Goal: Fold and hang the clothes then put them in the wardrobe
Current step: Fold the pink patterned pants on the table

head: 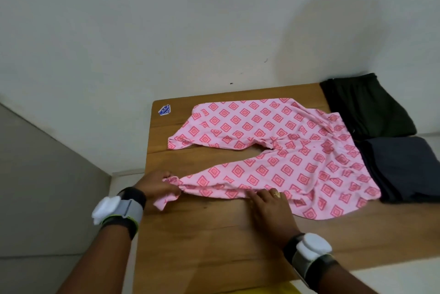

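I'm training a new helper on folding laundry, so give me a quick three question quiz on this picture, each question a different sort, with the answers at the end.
1. True or false: the pink patterned trousers lie on the wooden table with their two legs spread apart.
2. Which part of the trousers does the left hand grip? A, the waistband. B, the cuff end of the near leg. C, the far leg.
3. How many folded dark garments lie by the waist end of the trousers?

Key: 1 true; 2 B; 3 two.
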A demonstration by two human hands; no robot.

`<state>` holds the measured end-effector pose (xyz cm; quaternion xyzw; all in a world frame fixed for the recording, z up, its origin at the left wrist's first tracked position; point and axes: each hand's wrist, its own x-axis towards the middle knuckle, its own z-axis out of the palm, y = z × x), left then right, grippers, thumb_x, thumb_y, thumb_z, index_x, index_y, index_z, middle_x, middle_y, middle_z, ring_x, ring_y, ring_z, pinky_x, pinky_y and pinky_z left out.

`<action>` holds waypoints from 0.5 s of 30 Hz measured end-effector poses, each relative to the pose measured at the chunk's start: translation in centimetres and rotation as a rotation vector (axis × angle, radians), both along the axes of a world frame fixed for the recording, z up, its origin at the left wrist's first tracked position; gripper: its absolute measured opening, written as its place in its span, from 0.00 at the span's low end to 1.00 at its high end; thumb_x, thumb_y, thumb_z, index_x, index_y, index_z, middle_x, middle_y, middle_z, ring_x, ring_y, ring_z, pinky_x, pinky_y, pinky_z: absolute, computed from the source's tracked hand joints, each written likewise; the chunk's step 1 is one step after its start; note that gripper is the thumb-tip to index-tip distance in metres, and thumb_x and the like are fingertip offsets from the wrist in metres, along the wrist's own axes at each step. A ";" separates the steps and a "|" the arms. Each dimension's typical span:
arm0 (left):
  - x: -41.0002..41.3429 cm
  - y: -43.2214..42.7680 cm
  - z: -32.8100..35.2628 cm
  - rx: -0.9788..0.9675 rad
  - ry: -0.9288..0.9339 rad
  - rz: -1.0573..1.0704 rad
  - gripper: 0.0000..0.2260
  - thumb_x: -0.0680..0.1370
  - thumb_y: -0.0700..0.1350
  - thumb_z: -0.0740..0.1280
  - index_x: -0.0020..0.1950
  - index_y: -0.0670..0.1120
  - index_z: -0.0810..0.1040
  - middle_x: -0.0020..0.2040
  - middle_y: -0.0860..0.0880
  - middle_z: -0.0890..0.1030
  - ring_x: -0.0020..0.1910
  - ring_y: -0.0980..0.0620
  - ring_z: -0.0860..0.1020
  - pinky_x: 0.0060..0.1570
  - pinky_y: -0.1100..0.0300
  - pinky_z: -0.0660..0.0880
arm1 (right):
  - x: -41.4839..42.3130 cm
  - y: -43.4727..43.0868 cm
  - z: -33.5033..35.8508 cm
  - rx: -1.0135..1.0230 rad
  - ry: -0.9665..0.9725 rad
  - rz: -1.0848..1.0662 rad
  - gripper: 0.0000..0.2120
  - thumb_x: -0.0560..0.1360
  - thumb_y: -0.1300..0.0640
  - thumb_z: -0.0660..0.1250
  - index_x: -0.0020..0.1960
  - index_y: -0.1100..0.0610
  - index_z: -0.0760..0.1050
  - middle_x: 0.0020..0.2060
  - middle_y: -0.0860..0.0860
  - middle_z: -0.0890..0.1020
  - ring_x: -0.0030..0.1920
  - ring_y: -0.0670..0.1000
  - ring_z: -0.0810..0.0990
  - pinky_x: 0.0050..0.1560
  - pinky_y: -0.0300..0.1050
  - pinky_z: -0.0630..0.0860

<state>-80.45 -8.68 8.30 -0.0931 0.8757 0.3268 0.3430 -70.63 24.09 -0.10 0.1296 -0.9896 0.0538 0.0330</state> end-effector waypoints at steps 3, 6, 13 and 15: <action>0.9 0.7 1.9 0.562 -0.130 0.400 0.03 0.78 0.38 0.63 0.50 0.41 0.76 0.44 0.42 0.83 0.37 0.50 0.82 0.35 0.60 0.78 | -0.2 -0.5 0.7 0.048 -0.020 -0.034 0.25 0.68 0.49 0.72 0.65 0.50 0.76 0.52 0.50 0.82 0.45 0.55 0.79 0.42 0.51 0.75; 1.5 0.6 1.5 0.843 -0.224 0.763 0.14 0.77 0.46 0.62 0.59 0.39 0.73 0.43 0.38 0.84 0.35 0.44 0.83 0.27 0.54 0.80 | -0.5 -1.6 0.9 0.052 -0.032 -0.088 0.20 0.68 0.47 0.71 0.59 0.47 0.77 0.50 0.50 0.80 0.45 0.56 0.78 0.45 0.52 0.73; 3.5 0.3 -1.9 0.586 -0.296 0.824 0.35 0.69 0.74 0.59 0.63 0.49 0.72 0.53 0.39 0.83 0.50 0.37 0.82 0.49 0.44 0.79 | -0.5 -1.2 -0.3 0.037 0.039 -0.073 0.06 0.72 0.49 0.63 0.44 0.50 0.76 0.42 0.50 0.78 0.43 0.56 0.76 0.45 0.52 0.66; 4.2 0.3 -1.4 0.487 -0.256 0.660 0.29 0.71 0.68 0.65 0.63 0.50 0.73 0.50 0.41 0.84 0.49 0.41 0.82 0.45 0.49 0.81 | -0.3 -0.8 -0.2 0.028 0.075 -0.015 0.09 0.72 0.48 0.61 0.43 0.51 0.77 0.43 0.50 0.78 0.44 0.54 0.76 0.46 0.51 0.64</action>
